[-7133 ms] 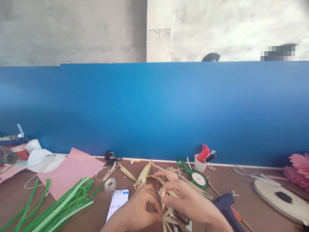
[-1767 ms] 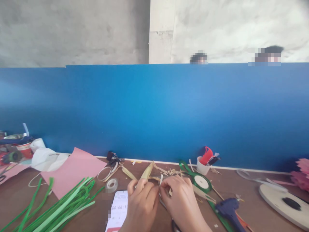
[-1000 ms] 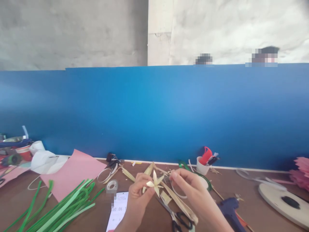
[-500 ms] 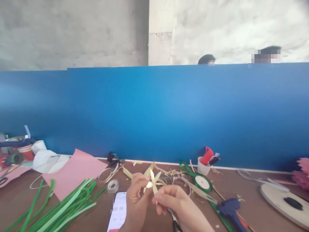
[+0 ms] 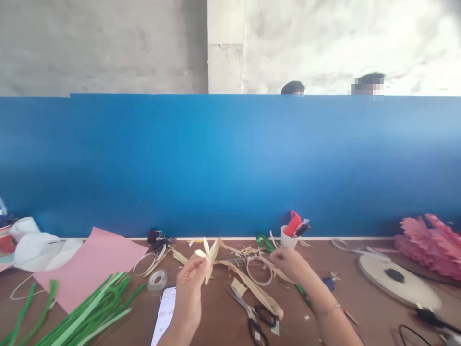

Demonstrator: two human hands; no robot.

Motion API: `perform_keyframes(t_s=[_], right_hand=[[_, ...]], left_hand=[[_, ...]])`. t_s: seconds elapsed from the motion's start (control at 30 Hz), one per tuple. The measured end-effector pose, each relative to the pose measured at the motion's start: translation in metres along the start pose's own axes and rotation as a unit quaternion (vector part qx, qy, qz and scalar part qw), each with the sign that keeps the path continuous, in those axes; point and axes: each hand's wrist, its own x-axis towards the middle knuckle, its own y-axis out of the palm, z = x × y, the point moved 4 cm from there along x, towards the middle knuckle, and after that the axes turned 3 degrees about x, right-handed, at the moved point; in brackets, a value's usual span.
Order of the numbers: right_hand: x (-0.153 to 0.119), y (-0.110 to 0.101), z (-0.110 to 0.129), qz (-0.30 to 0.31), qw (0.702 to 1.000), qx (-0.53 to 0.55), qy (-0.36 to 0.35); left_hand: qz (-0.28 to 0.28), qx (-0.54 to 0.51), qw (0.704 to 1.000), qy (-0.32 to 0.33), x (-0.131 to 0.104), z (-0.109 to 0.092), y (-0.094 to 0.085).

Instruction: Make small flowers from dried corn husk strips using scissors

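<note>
A pale husk flower [image 5: 208, 254] with pointed petals is pinched between the thumb and fingers of my left hand [image 5: 190, 288], near the middle of the table. My right hand [image 5: 288, 262] is stretched out to the right, just in front of a white cup [image 5: 288, 239]. Its fingers are curled over the table beside a ring of tape [image 5: 260, 270] and dry husk strips; whatever they hold, if anything, is hidden. Black-handled scissors [image 5: 252, 312] lie open between my forearms, next to a long husk piece [image 5: 257, 288].
Green fuzzy stems [image 5: 90, 312], pink paper [image 5: 97, 259] and a phone [image 5: 163, 312] lie to the left. A glue gun [image 5: 328, 283], a round pale board [image 5: 399, 283] and pink paper flowers [image 5: 428, 240] are at the right. A blue partition [image 5: 230, 168] stands behind.
My right hand has let go of the husk flower and moved right, toward the cup. My left hand keeps the flower. The scissors now show in full, and the view has turned slightly right.
</note>
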Motion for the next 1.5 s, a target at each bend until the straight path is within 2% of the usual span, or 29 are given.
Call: perform_keyframes(t_s=[0.1,0.27,0.37,0.53,0.67,0.83,0.93,1.0,1.07,1.17,1.27,1.37,1.5], right_hand=[[-0.007,0.014,-0.006,0.023,0.997,-0.073,-0.022],[-0.023,0.057,0.003,0.037,0.985,-0.146,-0.080],[-0.025,0.061,0.015,0.034,0.984,-0.145,-0.100],[-0.035,0.035,0.049,0.097,0.982,-0.058,-0.151],[-0.052,0.025,0.070,0.156,0.972,0.118,-0.128],[-0.060,0.034,0.079,0.190,0.958,0.206,-0.068],[-0.057,0.052,0.085,0.241,0.923,0.300,-0.028],[-0.054,0.066,0.088,0.265,0.896,0.356,-0.016],[-0.050,0.076,0.089,0.261,0.888,0.379,-0.014],[-0.046,0.077,0.088,0.233,0.903,0.361,-0.017],[-0.050,0.062,0.092,0.205,0.932,0.296,-0.047],[-0.057,0.049,0.100,0.199,0.947,0.242,-0.068],[-0.061,0.050,0.105,0.186,0.958,0.193,-0.099]], left_hand=[[0.011,-0.014,1.000,-0.026,-0.001,0.002,0.002],[0.028,-0.024,0.997,-0.067,-0.006,0.005,0.005],[0.044,-0.023,0.995,-0.081,-0.006,0.005,0.009],[0.060,-0.051,0.992,-0.103,-0.004,0.005,0.013],[0.087,-0.085,0.985,-0.126,-0.008,0.002,0.017],[0.088,-0.128,0.974,-0.166,-0.015,-0.006,0.021],[0.100,-0.129,0.971,-0.176,-0.020,-0.009,0.025],[0.115,-0.126,0.970,-0.175,-0.021,-0.010,0.027],[0.123,-0.124,0.969,-0.172,-0.021,-0.011,0.027],[0.119,-0.095,0.976,-0.155,-0.016,-0.011,0.024],[0.108,-0.041,0.987,-0.108,-0.009,-0.010,0.020],[0.080,0.035,0.995,-0.046,-0.006,-0.009,0.015],[0.086,0.144,0.986,0.010,-0.009,-0.011,0.013]])
